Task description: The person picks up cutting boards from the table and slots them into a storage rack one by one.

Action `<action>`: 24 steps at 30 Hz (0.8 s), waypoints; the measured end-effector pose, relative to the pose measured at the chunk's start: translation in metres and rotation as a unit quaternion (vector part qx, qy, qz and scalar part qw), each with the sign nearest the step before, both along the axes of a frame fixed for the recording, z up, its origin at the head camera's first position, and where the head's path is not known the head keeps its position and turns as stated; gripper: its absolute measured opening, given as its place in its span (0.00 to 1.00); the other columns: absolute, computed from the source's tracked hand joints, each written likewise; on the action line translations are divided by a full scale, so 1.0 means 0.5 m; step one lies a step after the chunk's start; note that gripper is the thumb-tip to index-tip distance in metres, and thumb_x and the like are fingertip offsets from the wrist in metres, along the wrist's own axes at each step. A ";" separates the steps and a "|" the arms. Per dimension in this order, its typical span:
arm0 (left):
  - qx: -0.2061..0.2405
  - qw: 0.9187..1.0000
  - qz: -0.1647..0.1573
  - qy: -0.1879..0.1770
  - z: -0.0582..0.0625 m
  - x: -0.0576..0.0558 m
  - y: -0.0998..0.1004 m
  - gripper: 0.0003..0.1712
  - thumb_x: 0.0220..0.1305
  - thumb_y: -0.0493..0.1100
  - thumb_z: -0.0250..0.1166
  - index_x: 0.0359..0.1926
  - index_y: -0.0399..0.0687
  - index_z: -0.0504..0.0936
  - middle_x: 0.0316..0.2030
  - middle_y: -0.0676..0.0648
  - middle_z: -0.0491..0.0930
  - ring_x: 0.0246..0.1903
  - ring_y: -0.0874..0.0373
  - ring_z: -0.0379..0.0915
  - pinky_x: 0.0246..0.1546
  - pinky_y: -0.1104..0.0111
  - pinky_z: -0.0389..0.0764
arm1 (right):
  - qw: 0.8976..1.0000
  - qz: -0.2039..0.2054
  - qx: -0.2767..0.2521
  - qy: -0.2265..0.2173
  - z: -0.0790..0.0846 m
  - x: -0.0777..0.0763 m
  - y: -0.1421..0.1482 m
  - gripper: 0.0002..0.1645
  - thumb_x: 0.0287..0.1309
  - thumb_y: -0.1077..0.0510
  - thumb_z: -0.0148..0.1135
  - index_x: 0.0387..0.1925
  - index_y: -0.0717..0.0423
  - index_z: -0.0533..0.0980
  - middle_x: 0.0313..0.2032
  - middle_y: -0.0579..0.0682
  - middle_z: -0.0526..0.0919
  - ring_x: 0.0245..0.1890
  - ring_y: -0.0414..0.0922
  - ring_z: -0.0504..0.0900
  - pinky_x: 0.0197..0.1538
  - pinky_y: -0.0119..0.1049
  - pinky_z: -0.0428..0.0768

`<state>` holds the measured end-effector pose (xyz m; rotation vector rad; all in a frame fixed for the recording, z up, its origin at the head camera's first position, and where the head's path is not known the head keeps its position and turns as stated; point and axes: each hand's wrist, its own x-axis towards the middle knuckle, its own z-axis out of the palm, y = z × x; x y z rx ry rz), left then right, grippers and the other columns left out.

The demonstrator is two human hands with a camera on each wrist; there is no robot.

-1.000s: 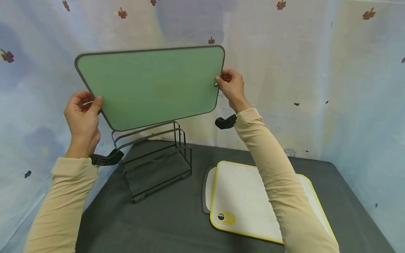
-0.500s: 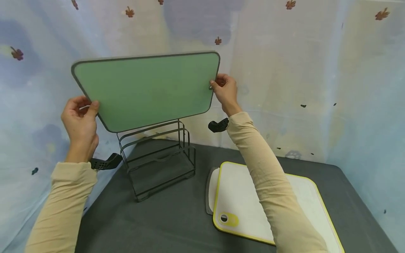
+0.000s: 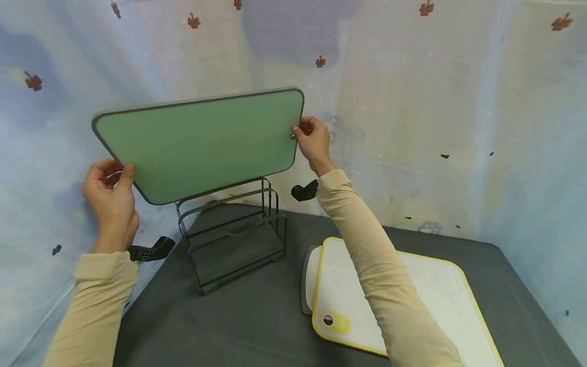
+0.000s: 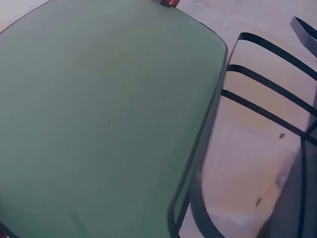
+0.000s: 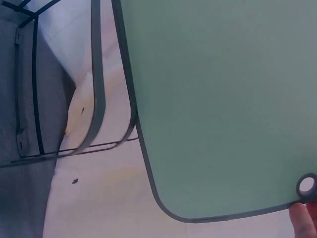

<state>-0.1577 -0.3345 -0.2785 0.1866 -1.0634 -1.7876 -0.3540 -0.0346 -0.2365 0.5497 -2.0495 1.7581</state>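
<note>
A green cutting board (image 3: 202, 145) with a dark grey rim is held up, tilted, between both hands. My left hand (image 3: 110, 199) pinches its left edge, thumb on the green face. At the right edge my right hand (image 3: 314, 142) pinches it beside a small hole, whose ring shows in the right wrist view. The board's lower edge overlaps the top bars of a black wire rack (image 3: 238, 232) in the head view. That rack stands on the dark table, its slots formed by thin looped bars. The backs of the fingers behind the board are partly hidden.
White cutting boards with yellow rims (image 3: 435, 290) lie at the right of the dark grey table (image 3: 257, 326), partly under my right sleeve. A grey-edged white board (image 3: 309, 280) pokes out beneath them. A patterned cloth (image 3: 390, 127) hangs behind.
Both hands have lowered the green cutting board a little and shifted it slightly left, closer over the rack. Both grips stay the same, and the head view has turned slightly.
</note>
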 end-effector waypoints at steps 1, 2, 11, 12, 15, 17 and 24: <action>0.002 1.000 0.004 -0.001 -0.004 0.000 -0.001 0.09 0.54 0.24 0.69 0.36 0.34 0.80 0.38 0.43 0.74 0.37 0.56 0.68 0.36 0.75 0.74 | 1.000 -0.002 0.005 0.000 -0.002 0.001 -0.001 0.12 0.62 0.64 0.63 0.47 0.65 0.79 0.41 0.56 0.82 0.40 0.46 0.79 0.42 0.33 0.78; 0.004 1.000 0.006 -0.002 -0.008 -0.001 -0.001 0.09 0.54 0.24 0.69 0.36 0.34 0.80 0.38 0.43 0.74 0.37 0.56 0.68 0.36 0.75 0.74 | 1.000 -0.001 0.010 -0.001 -0.004 0.001 -0.002 0.12 0.62 0.64 0.63 0.47 0.65 0.79 0.41 0.56 0.82 0.40 0.47 0.79 0.42 0.33 0.78; -0.002 0.999 0.032 -0.001 -0.051 -0.004 0.003 0.09 0.54 0.23 0.68 0.34 0.34 0.80 0.36 0.43 0.75 0.35 0.56 0.69 0.37 0.74 0.73 | 0.999 0.000 0.041 -0.011 -0.034 -0.006 -0.008 0.12 0.63 0.63 0.63 0.47 0.63 0.79 0.41 0.56 0.82 0.43 0.48 0.79 0.46 0.34 0.78; -0.001 0.999 0.033 -0.001 -0.053 -0.005 0.004 0.09 0.54 0.23 0.68 0.34 0.34 0.80 0.36 0.43 0.75 0.35 0.56 0.69 0.37 0.74 0.73 | 0.999 0.000 0.044 -0.013 -0.036 -0.006 -0.007 0.12 0.63 0.63 0.63 0.48 0.63 0.78 0.42 0.57 0.81 0.43 0.49 0.79 0.46 0.35 0.78; 0.002 1.000 0.030 -0.004 -0.059 -0.007 0.005 0.09 0.55 0.23 0.67 0.35 0.35 0.80 0.37 0.43 0.74 0.36 0.56 0.69 0.37 0.74 0.73 | 0.999 0.002 0.049 -0.019 -0.044 -0.004 -0.005 0.13 0.64 0.62 0.62 0.49 0.64 0.78 0.44 0.57 0.81 0.46 0.50 0.79 0.48 0.36 0.77; 0.000 1.000 0.030 -0.009 -0.063 -0.008 0.005 0.09 0.55 0.23 0.67 0.35 0.35 0.80 0.37 0.43 0.74 0.37 0.56 0.68 0.37 0.75 0.73 | 0.998 0.002 0.050 -0.025 -0.050 -0.005 -0.004 0.14 0.64 0.62 0.62 0.49 0.64 0.77 0.45 0.58 0.81 0.47 0.50 0.79 0.48 0.36 0.78; -0.010 0.999 0.036 -0.024 -0.090 -0.013 0.002 0.08 0.56 0.23 0.66 0.35 0.36 0.80 0.36 0.44 0.73 0.37 0.57 0.67 0.37 0.75 0.73 | 0.997 0.008 0.062 -0.049 -0.072 -0.011 -0.007 0.15 0.65 0.61 0.61 0.51 0.64 0.76 0.47 0.58 0.80 0.49 0.50 0.78 0.49 0.37 0.78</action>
